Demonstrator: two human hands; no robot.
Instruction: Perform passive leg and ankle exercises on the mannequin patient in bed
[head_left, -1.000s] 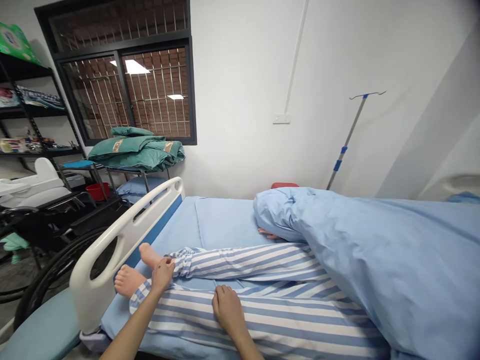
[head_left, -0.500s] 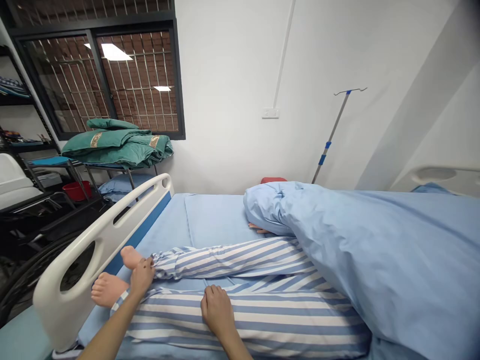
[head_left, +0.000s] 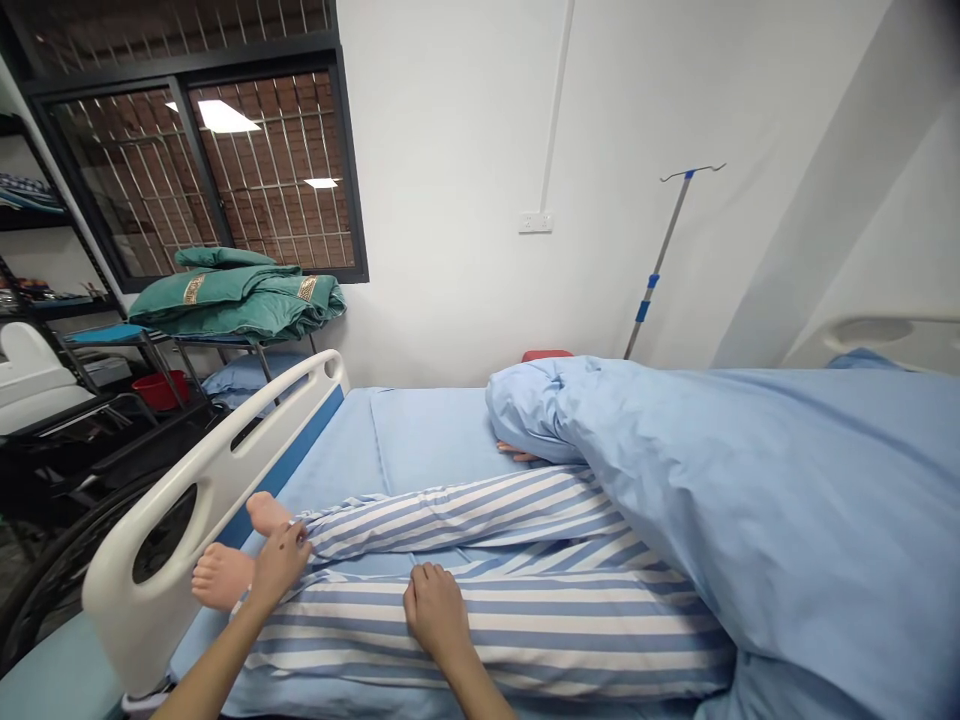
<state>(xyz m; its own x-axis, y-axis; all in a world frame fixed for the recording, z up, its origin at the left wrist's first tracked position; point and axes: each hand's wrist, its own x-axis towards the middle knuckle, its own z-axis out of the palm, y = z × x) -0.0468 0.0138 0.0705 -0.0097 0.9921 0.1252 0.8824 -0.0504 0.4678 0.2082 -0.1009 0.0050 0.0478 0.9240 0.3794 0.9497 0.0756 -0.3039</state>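
Note:
A figure lies on the bed in blue-and-white striped pyjamas, with two bare feet near the bed rail. My left hand grips the cuff of the far trouser leg, just above the upper foot. My right hand rests on the nearer striped trouser leg, fingers pressed down on the cloth. A light blue blanket covers the figure's upper body, which is hidden. The fingers of the figure's hand show at the blanket's edge.
A white bed rail runs along the near side, with a wheelchair wheel beyond it. Folded green quilts lie on a metal rack by the barred window. An IV pole stands behind the bed.
My view has swung slightly, so the room has shifted left and up since the oldest frame. Both hands stay on the trouser legs, and my left hand has shifted slightly on the cuff.

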